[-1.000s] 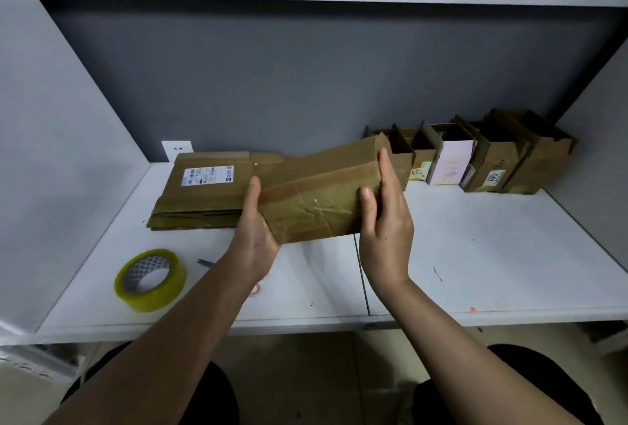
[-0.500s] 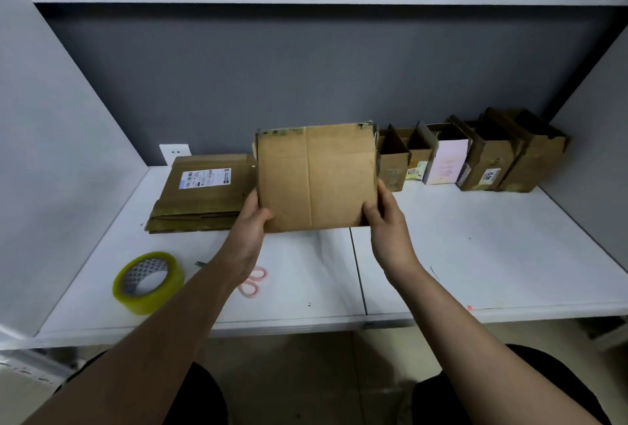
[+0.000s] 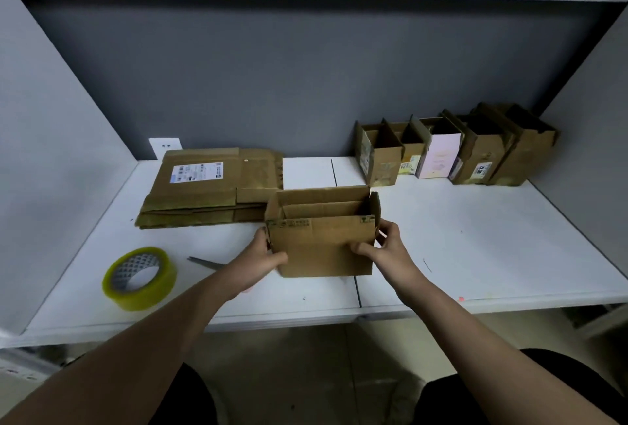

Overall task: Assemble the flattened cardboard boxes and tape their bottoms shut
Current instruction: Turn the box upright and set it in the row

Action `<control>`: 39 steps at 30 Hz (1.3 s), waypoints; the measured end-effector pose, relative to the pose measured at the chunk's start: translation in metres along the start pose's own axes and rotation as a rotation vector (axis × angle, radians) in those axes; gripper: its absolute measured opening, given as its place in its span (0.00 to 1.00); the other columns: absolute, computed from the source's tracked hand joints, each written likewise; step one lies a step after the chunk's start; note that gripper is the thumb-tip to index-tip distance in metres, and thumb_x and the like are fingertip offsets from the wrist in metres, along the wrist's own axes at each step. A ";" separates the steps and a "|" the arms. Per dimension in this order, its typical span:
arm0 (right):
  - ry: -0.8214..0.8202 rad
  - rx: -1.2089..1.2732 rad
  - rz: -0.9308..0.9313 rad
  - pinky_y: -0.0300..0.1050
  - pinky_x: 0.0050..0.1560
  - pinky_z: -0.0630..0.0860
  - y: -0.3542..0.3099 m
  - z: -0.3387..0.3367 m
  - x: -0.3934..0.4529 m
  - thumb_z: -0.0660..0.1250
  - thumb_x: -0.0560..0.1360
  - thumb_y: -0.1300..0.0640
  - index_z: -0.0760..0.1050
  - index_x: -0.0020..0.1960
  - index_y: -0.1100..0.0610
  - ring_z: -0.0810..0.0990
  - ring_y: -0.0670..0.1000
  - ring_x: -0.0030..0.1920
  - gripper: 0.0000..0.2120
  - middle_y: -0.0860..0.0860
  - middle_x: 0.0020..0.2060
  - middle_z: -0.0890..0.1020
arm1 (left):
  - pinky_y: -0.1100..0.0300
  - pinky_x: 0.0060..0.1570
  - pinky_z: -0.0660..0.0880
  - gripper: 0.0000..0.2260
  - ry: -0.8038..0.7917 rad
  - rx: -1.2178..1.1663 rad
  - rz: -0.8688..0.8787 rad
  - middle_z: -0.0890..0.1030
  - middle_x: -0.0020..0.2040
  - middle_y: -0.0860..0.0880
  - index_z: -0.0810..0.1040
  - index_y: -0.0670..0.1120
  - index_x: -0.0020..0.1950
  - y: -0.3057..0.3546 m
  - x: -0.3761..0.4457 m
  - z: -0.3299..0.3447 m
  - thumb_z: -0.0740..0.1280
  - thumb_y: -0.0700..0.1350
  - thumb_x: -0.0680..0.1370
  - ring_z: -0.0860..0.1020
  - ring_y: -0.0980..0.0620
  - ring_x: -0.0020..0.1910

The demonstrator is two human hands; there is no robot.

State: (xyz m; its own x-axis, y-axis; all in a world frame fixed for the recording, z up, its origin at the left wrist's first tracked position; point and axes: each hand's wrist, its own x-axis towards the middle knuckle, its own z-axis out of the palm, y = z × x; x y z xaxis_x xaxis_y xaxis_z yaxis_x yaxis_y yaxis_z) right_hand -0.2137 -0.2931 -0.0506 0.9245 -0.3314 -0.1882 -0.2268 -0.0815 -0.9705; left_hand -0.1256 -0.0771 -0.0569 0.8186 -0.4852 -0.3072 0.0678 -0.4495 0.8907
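White desk (image 3: 475,254) — opened box (image 3: 323,248) gripped between left fingers (image 3: 277,260) and right fingers (image 3: 362,248).

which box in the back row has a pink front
The third box from the left in the back row. Its front face is pale pink, while the other boxes there show brown cardboard fronts.

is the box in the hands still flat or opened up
Opened up. The box shows four standing walls around a hollow inside, its top flaps up, held at each side by the left hand and right hand.
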 end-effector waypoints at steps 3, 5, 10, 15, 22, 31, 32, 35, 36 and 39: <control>-0.011 -0.055 -0.037 0.38 0.56 0.68 0.003 0.000 -0.002 0.70 0.75 0.61 0.55 0.72 0.53 0.68 0.48 0.62 0.33 0.45 0.61 0.66 | 0.58 0.62 0.66 0.31 0.028 0.021 0.016 0.65 0.66 0.56 0.50 0.52 0.76 -0.006 0.002 0.005 0.65 0.43 0.79 0.65 0.51 0.69; -0.018 -0.086 -0.087 0.38 0.57 0.68 0.005 -0.003 -0.001 0.70 0.74 0.62 0.50 0.76 0.50 0.67 0.47 0.63 0.39 0.45 0.64 0.64 | 0.57 0.64 0.64 0.34 0.024 -0.048 0.062 0.62 0.68 0.58 0.47 0.57 0.76 -0.005 0.003 0.003 0.65 0.43 0.79 0.63 0.55 0.68; 0.047 -0.393 -0.158 0.45 0.63 0.69 0.015 -0.013 0.002 0.69 0.75 0.54 0.49 0.77 0.46 0.66 0.48 0.66 0.39 0.47 0.69 0.59 | 0.47 0.71 0.63 0.37 -0.051 -0.055 0.126 0.55 0.76 0.56 0.44 0.62 0.76 -0.005 0.004 -0.003 0.65 0.45 0.79 0.60 0.51 0.73; 0.098 -0.463 -0.263 0.45 0.59 0.75 0.016 -0.023 0.000 0.68 0.76 0.53 0.53 0.76 0.44 0.72 0.47 0.63 0.35 0.46 0.67 0.63 | 0.54 0.66 0.66 0.34 0.033 0.010 0.160 0.61 0.70 0.58 0.49 0.59 0.76 -0.006 0.008 -0.001 0.65 0.44 0.79 0.64 0.52 0.71; 0.005 -0.627 -0.313 0.48 0.57 0.77 0.016 -0.022 -0.016 0.67 0.76 0.53 0.65 0.65 0.45 0.78 0.52 0.52 0.21 0.43 0.70 0.59 | 0.50 0.63 0.73 0.41 0.148 0.298 0.238 0.59 0.76 0.52 0.42 0.64 0.75 -0.009 0.006 0.008 0.69 0.49 0.76 0.69 0.46 0.70; -0.074 -0.487 -0.236 0.33 0.56 0.70 0.016 -0.020 -0.018 0.66 0.77 0.58 0.54 0.76 0.51 0.72 0.45 0.57 0.32 0.45 0.57 0.71 | 0.59 0.67 0.57 0.31 0.085 0.001 0.241 0.54 0.77 0.56 0.53 0.61 0.75 0.003 0.006 0.010 0.64 0.42 0.79 0.53 0.54 0.75; -0.079 -0.511 -0.237 0.28 0.53 0.68 0.016 -0.018 -0.019 0.66 0.77 0.57 0.54 0.76 0.53 0.72 0.44 0.57 0.32 0.47 0.61 0.70 | 0.60 0.66 0.58 0.32 0.061 -0.060 0.244 0.54 0.76 0.58 0.51 0.61 0.75 0.003 0.006 0.011 0.65 0.41 0.79 0.55 0.57 0.74; -0.104 -0.564 -0.271 0.19 0.50 0.63 0.017 -0.013 -0.022 0.66 0.77 0.58 0.60 0.70 0.57 0.66 0.29 0.54 0.25 0.51 0.69 0.66 | 0.63 0.64 0.60 0.35 0.051 -0.052 0.244 0.59 0.72 0.59 0.47 0.56 0.77 0.000 0.006 0.014 0.65 0.39 0.79 0.60 0.60 0.70; -0.103 -0.534 -0.263 0.19 0.51 0.62 0.019 -0.013 -0.022 0.66 0.77 0.58 0.61 0.69 0.56 0.64 0.25 0.54 0.24 0.50 0.69 0.65 | 0.63 0.63 0.61 0.33 0.059 -0.029 0.230 0.62 0.70 0.58 0.49 0.54 0.76 0.000 0.006 0.015 0.64 0.39 0.79 0.62 0.58 0.69; -0.056 -0.420 -0.241 0.18 0.51 0.62 0.015 -0.012 -0.021 0.66 0.77 0.59 0.64 0.60 0.52 0.63 0.28 0.59 0.15 0.42 0.68 0.62 | 0.61 0.64 0.63 0.26 0.088 0.049 0.232 0.66 0.71 0.53 0.57 0.52 0.75 -0.001 0.009 0.013 0.64 0.41 0.79 0.64 0.54 0.70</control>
State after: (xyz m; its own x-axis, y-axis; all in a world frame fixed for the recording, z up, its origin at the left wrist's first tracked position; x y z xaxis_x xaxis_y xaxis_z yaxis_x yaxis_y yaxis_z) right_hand -0.2406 -0.2981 -0.0597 0.9785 -0.2058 0.0154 -0.0974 -0.5262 -0.8448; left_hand -0.1257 -0.0909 -0.0655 0.8558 -0.5133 -0.0642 -0.1536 -0.3706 0.9160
